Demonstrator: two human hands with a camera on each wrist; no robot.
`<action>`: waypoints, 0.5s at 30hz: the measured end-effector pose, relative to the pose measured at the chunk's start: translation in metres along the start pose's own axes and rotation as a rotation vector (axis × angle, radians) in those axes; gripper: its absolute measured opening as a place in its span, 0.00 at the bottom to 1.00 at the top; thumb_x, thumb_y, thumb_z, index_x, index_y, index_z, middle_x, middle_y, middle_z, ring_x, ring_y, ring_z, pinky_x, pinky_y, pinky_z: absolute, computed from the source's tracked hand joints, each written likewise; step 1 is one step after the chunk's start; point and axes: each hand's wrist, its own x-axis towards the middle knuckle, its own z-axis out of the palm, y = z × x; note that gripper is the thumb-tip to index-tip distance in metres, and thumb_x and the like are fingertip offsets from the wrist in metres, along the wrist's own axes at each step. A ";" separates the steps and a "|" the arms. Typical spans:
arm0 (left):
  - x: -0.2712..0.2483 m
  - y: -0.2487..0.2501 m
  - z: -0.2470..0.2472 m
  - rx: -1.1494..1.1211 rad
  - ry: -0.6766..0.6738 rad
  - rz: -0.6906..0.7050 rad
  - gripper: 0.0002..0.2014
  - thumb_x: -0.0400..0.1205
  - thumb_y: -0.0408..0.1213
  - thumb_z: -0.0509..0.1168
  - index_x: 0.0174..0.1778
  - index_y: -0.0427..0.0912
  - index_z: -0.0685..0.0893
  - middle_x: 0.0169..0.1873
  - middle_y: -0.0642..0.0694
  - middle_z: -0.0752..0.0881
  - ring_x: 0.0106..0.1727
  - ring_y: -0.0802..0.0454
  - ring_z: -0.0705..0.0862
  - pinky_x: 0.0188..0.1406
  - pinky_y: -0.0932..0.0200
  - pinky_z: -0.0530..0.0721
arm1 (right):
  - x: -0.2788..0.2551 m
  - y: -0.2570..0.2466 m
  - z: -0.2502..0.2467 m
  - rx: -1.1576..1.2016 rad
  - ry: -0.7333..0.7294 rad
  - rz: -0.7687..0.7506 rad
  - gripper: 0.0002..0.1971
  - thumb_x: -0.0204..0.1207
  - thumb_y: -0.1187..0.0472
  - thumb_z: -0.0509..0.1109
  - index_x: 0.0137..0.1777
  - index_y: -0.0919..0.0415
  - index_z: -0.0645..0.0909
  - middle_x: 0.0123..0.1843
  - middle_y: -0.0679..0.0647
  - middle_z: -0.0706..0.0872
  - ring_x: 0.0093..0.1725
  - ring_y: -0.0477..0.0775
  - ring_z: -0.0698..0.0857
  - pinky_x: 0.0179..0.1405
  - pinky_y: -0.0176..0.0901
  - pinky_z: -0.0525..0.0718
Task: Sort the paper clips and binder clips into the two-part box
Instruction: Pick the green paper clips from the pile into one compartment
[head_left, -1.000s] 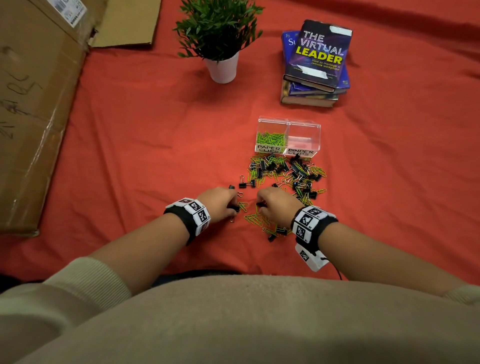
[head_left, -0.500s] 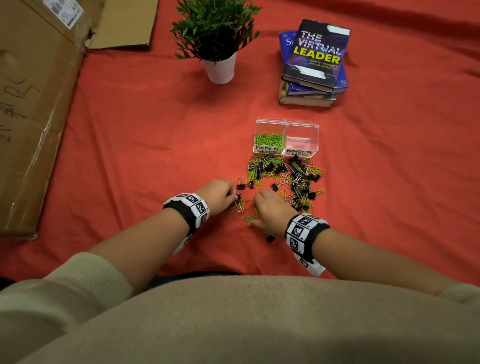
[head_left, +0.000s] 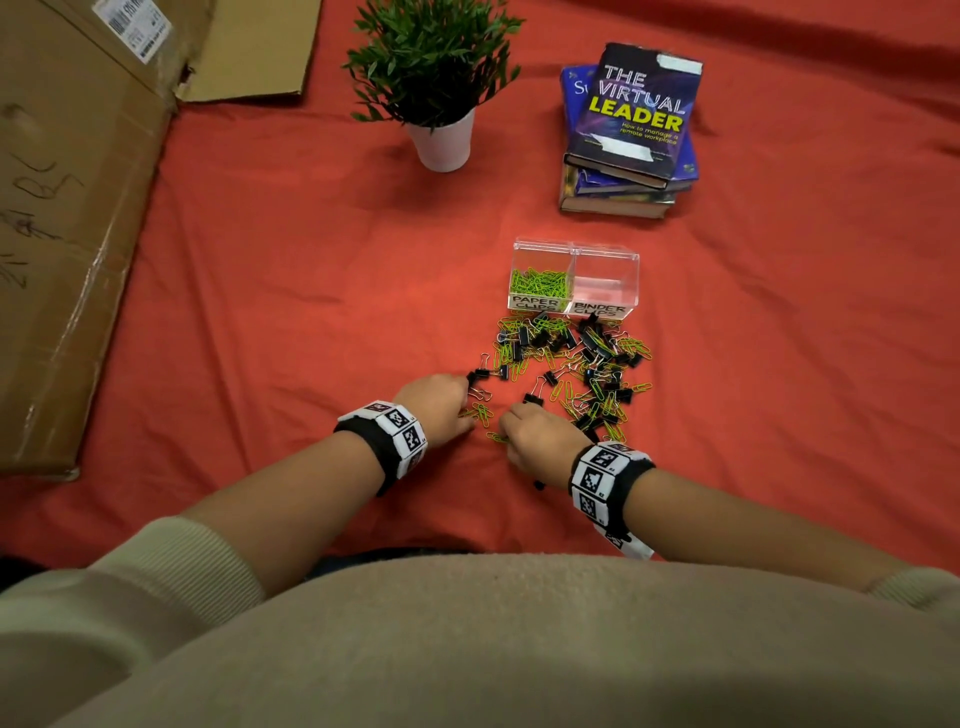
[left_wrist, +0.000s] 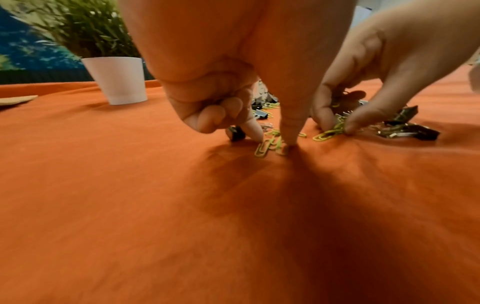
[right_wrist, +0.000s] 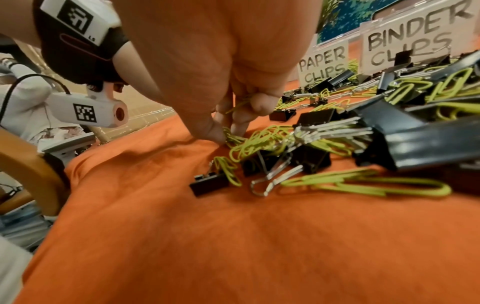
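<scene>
Both hands down on the orange-red cloth (head_left: 260, 291) at the near edge of a mixed heap of green paper clips (head_left: 558, 387) and black binder clips (head_left: 592, 340), just in front of the clear two-part box (head_left: 574, 278). Left hand (head_left: 434, 410) with forefinger and thumb tips closing on a few loose paper clips (left_wrist: 267, 147), other fingers curled; right hand (head_left: 540, 436) pinching green clips at the heap, more tucked in its curled fingers (right_wrist: 249, 109). Box's left half, marked PAPER CLIPS, part-filled with green clips; right half, marked BINDER CLIPS, bare.
</scene>
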 end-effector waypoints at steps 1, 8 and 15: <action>0.000 0.002 0.001 0.023 -0.003 0.006 0.15 0.79 0.49 0.66 0.53 0.41 0.79 0.56 0.41 0.83 0.59 0.40 0.82 0.52 0.50 0.79 | 0.000 0.000 0.001 -0.008 0.001 -0.003 0.13 0.76 0.65 0.60 0.59 0.69 0.76 0.59 0.65 0.79 0.62 0.65 0.77 0.57 0.59 0.81; 0.000 0.008 0.004 0.105 -0.031 0.021 0.10 0.80 0.37 0.60 0.54 0.36 0.77 0.55 0.37 0.84 0.57 0.36 0.83 0.49 0.46 0.81 | 0.002 0.008 -0.011 0.278 0.001 0.128 0.08 0.73 0.64 0.66 0.50 0.64 0.82 0.48 0.59 0.86 0.49 0.59 0.84 0.50 0.48 0.81; 0.000 0.003 0.007 -0.039 -0.054 0.001 0.12 0.80 0.37 0.59 0.57 0.36 0.77 0.57 0.37 0.81 0.59 0.37 0.80 0.56 0.46 0.78 | 0.030 0.039 -0.107 0.763 0.295 0.354 0.05 0.78 0.62 0.68 0.45 0.63 0.82 0.36 0.52 0.84 0.28 0.44 0.79 0.22 0.30 0.78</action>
